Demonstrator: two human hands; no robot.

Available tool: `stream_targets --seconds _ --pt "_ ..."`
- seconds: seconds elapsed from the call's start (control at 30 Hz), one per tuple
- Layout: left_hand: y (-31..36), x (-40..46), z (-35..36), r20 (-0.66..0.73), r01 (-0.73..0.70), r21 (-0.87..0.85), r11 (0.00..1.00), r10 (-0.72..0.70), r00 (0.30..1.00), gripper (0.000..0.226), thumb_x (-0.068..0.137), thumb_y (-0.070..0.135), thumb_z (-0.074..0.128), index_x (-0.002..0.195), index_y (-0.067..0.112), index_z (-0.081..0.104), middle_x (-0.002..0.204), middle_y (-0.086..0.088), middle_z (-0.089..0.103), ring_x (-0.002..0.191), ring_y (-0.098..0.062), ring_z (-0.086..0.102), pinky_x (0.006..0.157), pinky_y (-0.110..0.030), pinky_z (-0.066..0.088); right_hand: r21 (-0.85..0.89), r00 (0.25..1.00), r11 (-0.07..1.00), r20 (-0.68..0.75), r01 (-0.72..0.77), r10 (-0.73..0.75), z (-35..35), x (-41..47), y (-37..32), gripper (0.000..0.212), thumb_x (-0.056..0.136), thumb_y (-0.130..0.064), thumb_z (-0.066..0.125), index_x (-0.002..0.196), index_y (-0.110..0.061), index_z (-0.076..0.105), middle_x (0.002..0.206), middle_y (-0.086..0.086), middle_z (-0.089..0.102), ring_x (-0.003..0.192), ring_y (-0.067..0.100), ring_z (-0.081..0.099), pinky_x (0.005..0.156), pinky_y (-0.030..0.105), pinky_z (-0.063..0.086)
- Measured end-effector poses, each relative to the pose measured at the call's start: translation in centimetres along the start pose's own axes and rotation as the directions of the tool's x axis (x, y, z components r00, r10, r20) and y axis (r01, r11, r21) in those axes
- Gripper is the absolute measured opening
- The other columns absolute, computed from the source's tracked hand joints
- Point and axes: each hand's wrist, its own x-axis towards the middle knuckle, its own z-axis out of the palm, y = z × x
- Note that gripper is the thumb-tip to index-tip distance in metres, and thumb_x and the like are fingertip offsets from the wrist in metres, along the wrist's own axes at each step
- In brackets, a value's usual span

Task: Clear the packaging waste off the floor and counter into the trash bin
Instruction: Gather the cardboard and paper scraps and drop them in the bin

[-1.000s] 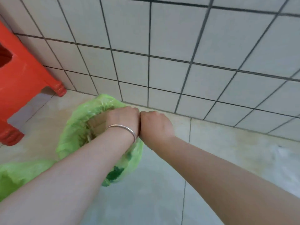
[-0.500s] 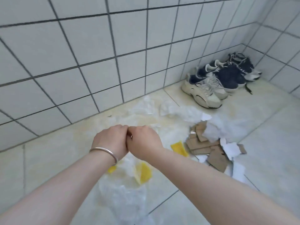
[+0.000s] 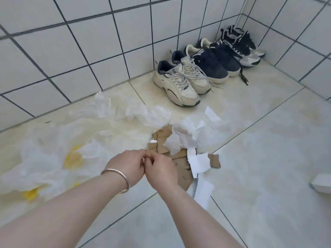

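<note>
Head view: the left hand point(image 3: 128, 166) and right hand point(image 3: 160, 170) meet knuckle to knuckle above the floor point(image 3: 259, 144), fingers curled; whether either grip holds anything I cannot tell. Torn cardboard point(image 3: 180, 173) and paper scraps point(image 3: 198, 162) lie just beyond and right of the grips. Clear plastic point(image 3: 43, 165) with yellow patches spreads to their left. Shoes point(image 3: 179, 81) stand far beyond, against the wall point(image 3: 89, 42).

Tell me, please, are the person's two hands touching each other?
Touching: the head view shows the left hand and right hand pressed together at the fingers.
</note>
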Motion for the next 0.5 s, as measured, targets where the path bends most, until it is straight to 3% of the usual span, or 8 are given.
stream_targets --seconds 0.1,0.23,0.37,0.5 --pt "0.0 1.2 1.0 0.02 0.01 -0.064 0.998 -0.008 1.0 0.033 0.086 0.024 0.044 0.113 0.038 0.056 0.111 0.009 0.066 0.101 -0.021 0.062 0.085 -0.032 0.051 0.009 1.0 1.0 0.005 -0.026 0.026 0.2 0.9 1.1 0.03 0.092 -0.025 0.039 0.104 -0.027 0.067 0.1 0.006 0.07 0.096 0.027 0.061 0.063 0.027 0.036" --pt "-0.5 3.9 2.7 0.038 0.046 -0.092 0.995 -0.043 0.998 0.033 0.089 0.025 0.042 0.119 0.032 0.054 0.117 0.007 0.064 0.104 -0.021 0.061 0.089 -0.034 0.05 0.019 0.98 0.986 -0.109 -0.163 0.165 -0.4 2.2 4.1 0.025 0.091 -0.026 0.042 0.097 -0.019 0.065 0.094 0.003 0.07 0.09 0.024 0.061 0.069 0.032 0.047" --pt "-0.9 8.2 4.4 0.038 0.098 -0.116 0.988 -0.094 0.995 0.035 0.088 0.022 0.043 0.121 0.025 0.054 0.123 0.0 0.057 0.113 -0.023 0.055 0.093 -0.032 0.046 0.131 0.879 0.924 -0.286 -0.359 0.382 -2.5 3.6 8.8 0.022 0.088 -0.019 0.047 0.104 -0.022 0.061 0.094 -0.005 0.061 0.085 0.018 0.057 0.071 0.029 0.045" --pt "-0.7 13.0 5.7 -0.022 0.138 -0.256 0.957 -0.148 0.989 0.035 0.088 0.027 0.051 0.122 0.02 0.052 0.13 -0.005 0.047 0.117 -0.026 0.05 0.092 -0.034 0.043 0.116 0.77 0.86 -0.4 -0.497 0.498 -4.1 4.9 12.5 0.032 0.087 -0.016 0.052 0.119 -0.013 0.053 0.121 0.007 0.051 0.109 0.027 0.052 0.079 0.031 0.04"
